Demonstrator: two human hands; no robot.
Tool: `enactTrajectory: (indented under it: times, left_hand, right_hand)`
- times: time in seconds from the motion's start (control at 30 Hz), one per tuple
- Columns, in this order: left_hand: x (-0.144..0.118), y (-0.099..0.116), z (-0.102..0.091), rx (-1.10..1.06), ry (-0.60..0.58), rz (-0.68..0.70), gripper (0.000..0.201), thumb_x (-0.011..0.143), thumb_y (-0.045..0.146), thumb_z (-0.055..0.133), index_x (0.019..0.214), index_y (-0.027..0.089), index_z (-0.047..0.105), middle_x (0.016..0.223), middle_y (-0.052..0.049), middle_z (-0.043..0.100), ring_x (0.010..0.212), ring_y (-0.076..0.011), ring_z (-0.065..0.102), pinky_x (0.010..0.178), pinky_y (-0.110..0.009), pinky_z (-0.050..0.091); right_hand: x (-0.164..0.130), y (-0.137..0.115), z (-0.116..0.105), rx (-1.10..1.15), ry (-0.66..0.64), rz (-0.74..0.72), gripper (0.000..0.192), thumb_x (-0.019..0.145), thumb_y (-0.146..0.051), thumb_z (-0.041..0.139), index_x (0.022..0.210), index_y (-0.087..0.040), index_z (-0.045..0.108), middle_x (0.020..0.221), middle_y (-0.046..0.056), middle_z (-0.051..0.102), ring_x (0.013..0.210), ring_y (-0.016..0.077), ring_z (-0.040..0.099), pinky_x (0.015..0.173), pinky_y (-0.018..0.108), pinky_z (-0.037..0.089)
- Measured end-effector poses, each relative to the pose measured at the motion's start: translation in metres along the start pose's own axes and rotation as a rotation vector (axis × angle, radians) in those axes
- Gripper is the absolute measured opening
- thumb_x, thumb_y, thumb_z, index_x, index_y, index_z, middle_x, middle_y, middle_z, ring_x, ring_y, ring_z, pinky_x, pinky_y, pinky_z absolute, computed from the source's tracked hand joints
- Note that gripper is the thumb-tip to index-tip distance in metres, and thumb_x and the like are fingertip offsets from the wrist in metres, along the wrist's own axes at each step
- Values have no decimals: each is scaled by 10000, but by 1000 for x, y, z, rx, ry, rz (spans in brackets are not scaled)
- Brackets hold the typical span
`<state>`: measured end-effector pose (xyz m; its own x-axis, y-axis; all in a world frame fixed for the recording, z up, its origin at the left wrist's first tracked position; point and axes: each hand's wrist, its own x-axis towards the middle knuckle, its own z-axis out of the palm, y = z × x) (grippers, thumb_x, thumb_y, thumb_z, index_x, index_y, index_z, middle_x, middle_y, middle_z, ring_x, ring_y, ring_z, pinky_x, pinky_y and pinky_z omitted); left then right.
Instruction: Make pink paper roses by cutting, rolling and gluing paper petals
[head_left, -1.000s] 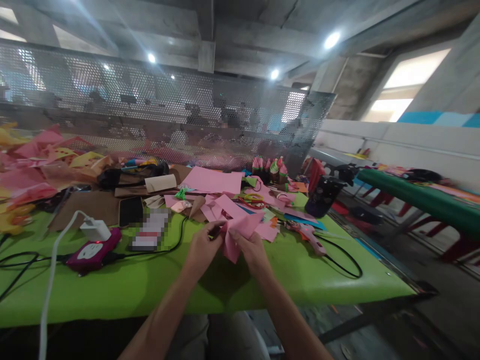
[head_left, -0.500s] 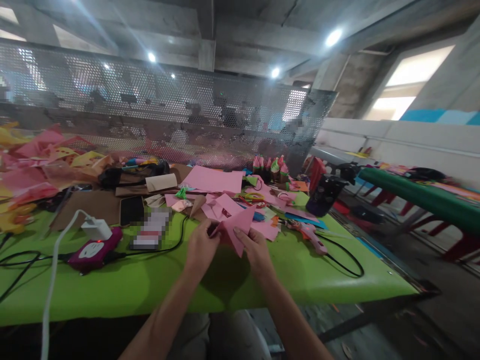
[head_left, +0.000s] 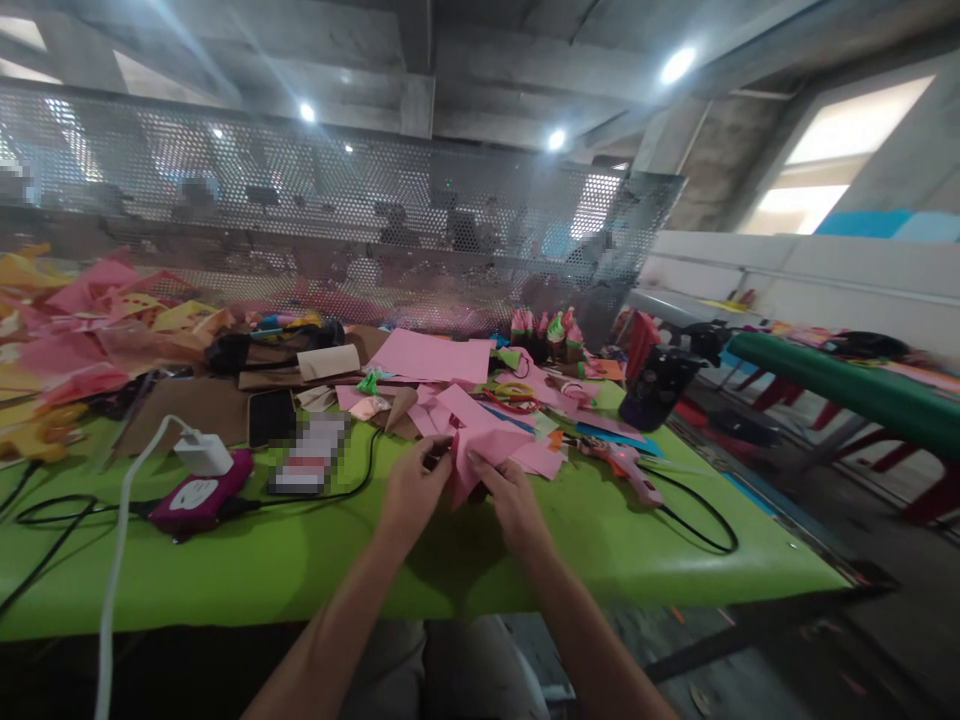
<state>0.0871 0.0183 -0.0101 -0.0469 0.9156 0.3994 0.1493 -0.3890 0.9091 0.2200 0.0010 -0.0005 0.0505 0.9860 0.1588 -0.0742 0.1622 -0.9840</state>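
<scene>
Head view, hands: the left hand (head_left: 414, 487) and the right hand (head_left: 504, 492) met over the near middle of the green counter (head_left: 300, 560), both pinching one pink paper piece (head_left: 484, 452); each grip was clenched on it, the left at its 9 o'clock edge, the right along its lower edge.

Head view, how far along: judging by the creases, the piece looked partly folded, with an angular flap raised at 12 o'clock. Nothing showed it glued or joined to anything, so shaping seemed unfinished.

Head view, the piece's look: matte pink, stiff enough to hold a bent shape, held just above the counter and tilted away from the person. Finer fold lines were too blurred to tell.

Head view, surroundings: loose pink sheets (head_left: 439, 358) lay at 12 o'clock of the hands. A pink glue gun (head_left: 626, 472) with a black cord (head_left: 701, 520) lay at 3 o'clock. A magenta power strip (head_left: 199, 495) with a white charger (head_left: 202, 452) sat at 9 o'clock, a dark phone (head_left: 270, 417) at 10 o'clock. A dark bottle (head_left: 651, 388) stood at 2 o'clock, near small pink-and-green paper figures (head_left: 546, 333).
</scene>
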Motion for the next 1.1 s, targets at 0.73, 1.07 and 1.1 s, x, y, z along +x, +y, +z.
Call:
enactTrajectory:
  times: [0.73, 1.07, 1.1]
  left_hand:
    - [1, -2, 0, -481, -236, -275, 416, 694, 343, 728, 1065, 153, 733, 962, -75, 761, 821, -188, 669, 670, -240, 517]
    - [1, -4, 1, -523, -284, -278, 459, 676, 304, 767, 1109, 162, 717, 1149, -96, 719, 1044, -263, 659, 938, -380, 509]
    - [1, -5, 1, -523, -285, -278, 462, 672, 298, 769, 1111, 162, 716, 1150, -97, 719, 1038, -262, 662, 937, -385, 513]
  right_hand:
    - [-1, -6, -3, -52, 39, -8, 382, 719, -532, 685, 640, -159, 703, 515, 7, 629, 481, 143, 514, 524, 273, 454]
    - [0, -6, -5, -46, 39, 3, 396, 712, -541, 691, 588, -164, 688, 510, 27, 645, 481, 155, 538, 526, 282, 461]
    - [0, -6, -5, -43, 40, 5, 396, 710, -540, 695, 584, -165, 686, 510, 28, 646, 481, 156, 541, 526, 284, 461]
